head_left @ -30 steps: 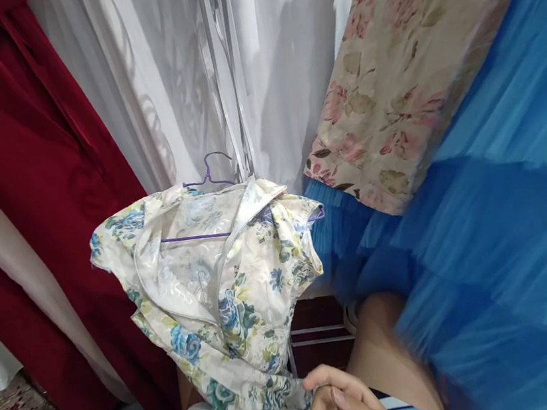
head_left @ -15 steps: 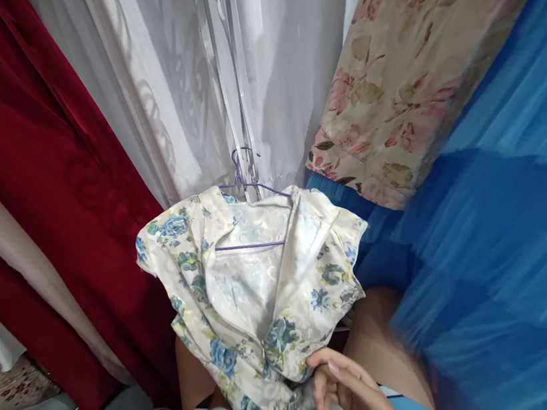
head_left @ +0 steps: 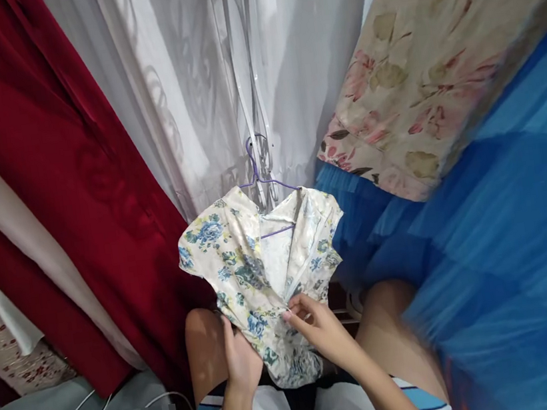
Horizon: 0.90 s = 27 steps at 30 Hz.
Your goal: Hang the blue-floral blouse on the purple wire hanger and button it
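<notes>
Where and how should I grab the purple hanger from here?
Probably pinch the purple hanger at its neck, just below the hook, coming from the wearer's side and slightly above. That part stands bare above the neckline of the floral top, while cloth covers the hanger's outer ends. The left hand and right hand are both lower on the top.

Your flowery top is wrinkly cloth. Left of it, you see smooth, dull red cloth; right of it, thin, net-like blue cloth.
</notes>
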Each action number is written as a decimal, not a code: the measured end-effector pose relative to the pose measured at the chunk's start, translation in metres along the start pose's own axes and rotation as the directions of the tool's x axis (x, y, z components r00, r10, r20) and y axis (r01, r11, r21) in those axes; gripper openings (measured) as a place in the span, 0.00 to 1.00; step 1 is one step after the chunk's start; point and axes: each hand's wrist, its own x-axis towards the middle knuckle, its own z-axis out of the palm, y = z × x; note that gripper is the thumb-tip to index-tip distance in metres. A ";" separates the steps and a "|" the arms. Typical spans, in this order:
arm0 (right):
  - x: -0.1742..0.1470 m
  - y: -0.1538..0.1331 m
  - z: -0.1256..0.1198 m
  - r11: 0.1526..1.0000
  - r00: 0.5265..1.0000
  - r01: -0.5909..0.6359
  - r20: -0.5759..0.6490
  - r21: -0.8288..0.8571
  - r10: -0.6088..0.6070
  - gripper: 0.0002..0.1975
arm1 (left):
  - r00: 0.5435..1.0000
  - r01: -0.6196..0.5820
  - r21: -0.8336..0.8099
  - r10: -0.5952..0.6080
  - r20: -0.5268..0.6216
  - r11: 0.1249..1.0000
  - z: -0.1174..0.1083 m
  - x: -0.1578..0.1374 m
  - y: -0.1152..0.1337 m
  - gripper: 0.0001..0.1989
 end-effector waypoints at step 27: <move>0.088 -0.112 -0.035 0.825 0.979 0.131 -0.201 0.550 -0.021 0.15 | 0.868 -0.447 0.875 0.327 0.374 0.185 -0.005 0.001 -0.039 0.09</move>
